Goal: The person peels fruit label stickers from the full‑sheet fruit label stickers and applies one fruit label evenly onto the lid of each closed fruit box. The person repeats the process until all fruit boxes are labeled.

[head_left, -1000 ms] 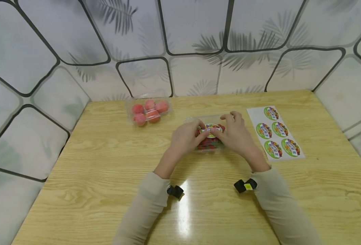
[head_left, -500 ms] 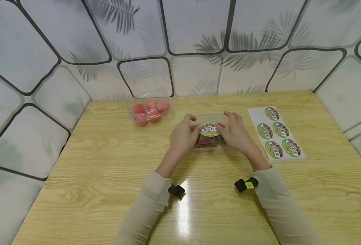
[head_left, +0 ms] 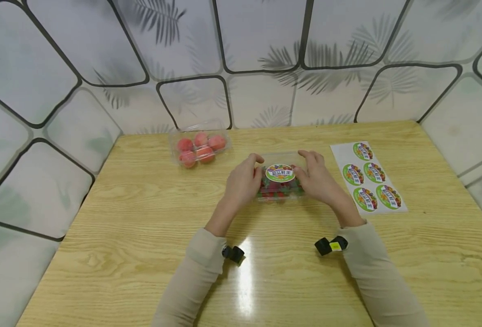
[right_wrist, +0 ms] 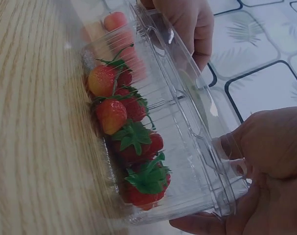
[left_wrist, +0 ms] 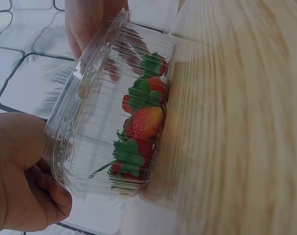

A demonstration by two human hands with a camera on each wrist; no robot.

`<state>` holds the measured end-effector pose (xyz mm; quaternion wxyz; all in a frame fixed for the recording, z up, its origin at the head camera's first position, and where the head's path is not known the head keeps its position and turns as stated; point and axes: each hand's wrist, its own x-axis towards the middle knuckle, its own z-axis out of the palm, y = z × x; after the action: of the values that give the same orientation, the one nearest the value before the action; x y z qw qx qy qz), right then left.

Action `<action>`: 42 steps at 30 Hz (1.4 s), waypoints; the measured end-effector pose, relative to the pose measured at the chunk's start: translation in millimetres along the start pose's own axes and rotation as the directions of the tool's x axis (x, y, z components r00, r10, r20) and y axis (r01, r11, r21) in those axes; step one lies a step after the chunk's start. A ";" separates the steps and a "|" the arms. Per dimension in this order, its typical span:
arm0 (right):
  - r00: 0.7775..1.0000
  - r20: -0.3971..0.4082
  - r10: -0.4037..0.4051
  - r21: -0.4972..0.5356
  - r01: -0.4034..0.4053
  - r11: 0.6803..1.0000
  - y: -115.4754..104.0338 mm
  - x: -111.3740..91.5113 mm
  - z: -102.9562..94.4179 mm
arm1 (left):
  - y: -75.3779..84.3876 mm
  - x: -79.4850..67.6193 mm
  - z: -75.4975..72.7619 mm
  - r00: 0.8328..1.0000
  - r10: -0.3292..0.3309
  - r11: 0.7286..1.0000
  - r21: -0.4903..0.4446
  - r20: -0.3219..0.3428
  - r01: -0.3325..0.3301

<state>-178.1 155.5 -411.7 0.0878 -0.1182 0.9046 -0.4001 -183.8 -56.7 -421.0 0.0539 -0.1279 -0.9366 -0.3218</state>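
A clear plastic clamshell box [head_left: 270, 158] stands on the table with its lid down, holding red strawberries [left_wrist: 146, 122] with green leaves. An oval fruit sticker [head_left: 280, 173] lies flat on top of the lid. My left hand [head_left: 243, 181] grips the box's left end, thumb on the lid rim and fingers curled at the side. At the opposite end my right hand [head_left: 318, 182] holds the box the same way, its thumb close to the sticker's right edge. In the right wrist view, the right fingers [right_wrist: 199, 223] reach round the box's end.
Farther back on the left, an open clear plastic box [head_left: 171, 150] holds several round pink-red fruits [head_left: 204, 154]. To the right lies a white sheet [head_left: 349, 154] of several oval stickers [head_left: 365, 200]. A patterned wall [head_left: 261, 100] borders the wooden table [head_left: 143, 218] behind.
Both thumbs were on the sticker one second ago. They have since slid outward to the box's ends, leaving the sticker uncovered. The fruit box and sticker sheet stay put.
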 end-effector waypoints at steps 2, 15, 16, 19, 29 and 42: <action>1.000 0.003 0.001 0.002 -0.001 1.000 -0.3 -1.0 -1.6 | -1.2 0.0 -1.1 1.000 0.019 1.000 -0.015 -0.006 -0.019; 0.999 0.048 -0.014 -0.023 0.015 1.000 10.7 -8.5 -9.3 | -11.5 -11.5 -4.9 0.999 0.032 0.999 -0.042 -0.025 -0.033; 0.999 0.047 -0.013 -0.032 0.015 0.999 11.4 -9.9 -10.1 | -11.9 -12.3 -4.6 0.999 0.023 0.999 -0.040 -0.029 -0.024; 0.999 0.051 -0.011 -0.050 0.014 0.999 10.8 -14.9 -12.7 | -13.0 -14.8 -4.6 0.999 0.007 0.999 -0.032 -0.039 -0.008; 0.977 0.210 -0.034 -0.088 0.054 0.995 6.9 -31.0 -23.8 | -18.8 -21.5 -17.7 0.973 0.025 0.998 -0.067 0.228 -0.010; 0.971 0.238 -0.017 -0.067 0.034 0.997 0.6 -33.8 -29.1 | -11.7 -20.6 -34.4 0.902 0.094 0.994 -0.094 0.422 -0.060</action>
<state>-153.2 186.0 -390.7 0.1860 -0.1799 0.8995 -0.3521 -166.6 -91.1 -404.6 -0.1442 -0.2339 -0.9065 -0.3205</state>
